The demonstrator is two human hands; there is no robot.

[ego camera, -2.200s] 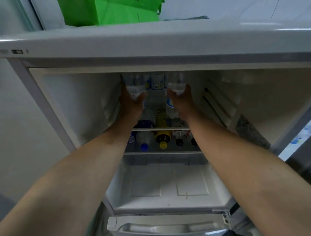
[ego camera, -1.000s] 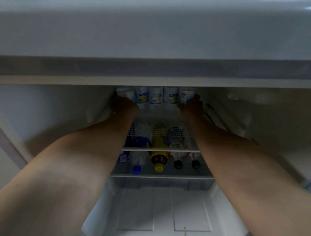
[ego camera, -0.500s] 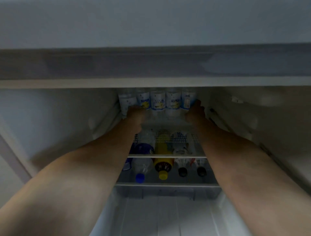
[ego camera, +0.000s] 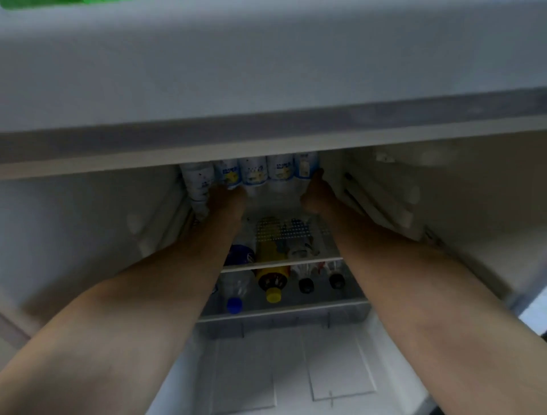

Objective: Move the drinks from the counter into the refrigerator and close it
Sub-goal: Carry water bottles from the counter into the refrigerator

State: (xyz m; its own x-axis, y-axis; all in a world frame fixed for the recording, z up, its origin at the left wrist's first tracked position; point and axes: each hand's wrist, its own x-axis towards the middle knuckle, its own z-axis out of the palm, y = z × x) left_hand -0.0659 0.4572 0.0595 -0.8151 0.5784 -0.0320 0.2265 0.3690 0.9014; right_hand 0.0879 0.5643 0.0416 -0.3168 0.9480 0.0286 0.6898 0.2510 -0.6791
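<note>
Left hand (ego camera: 226, 198) and right hand (ego camera: 315, 197) touch the bottles (ego camera: 254, 171) (standing in a row) at the shelf's (ego camera: 284, 260) back edge; grip unclear.

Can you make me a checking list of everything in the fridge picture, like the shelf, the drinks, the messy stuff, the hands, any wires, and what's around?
Surface: perforated top shelf inside the open fridge, lower shelf under it.
Job's things: a row of five labelled bottles stands at the back of the top shelf.
Clutter: lying bottles on the lower shelf, one blue cap, one yellow cap, two dark caps.
Grips: left hand is at the left bottles; right hand is by the rightmost bottle; fingers too dim to judge.
Cables: nothing seen.
Surroundings: green item on the fridge top, barely in view.
</note>
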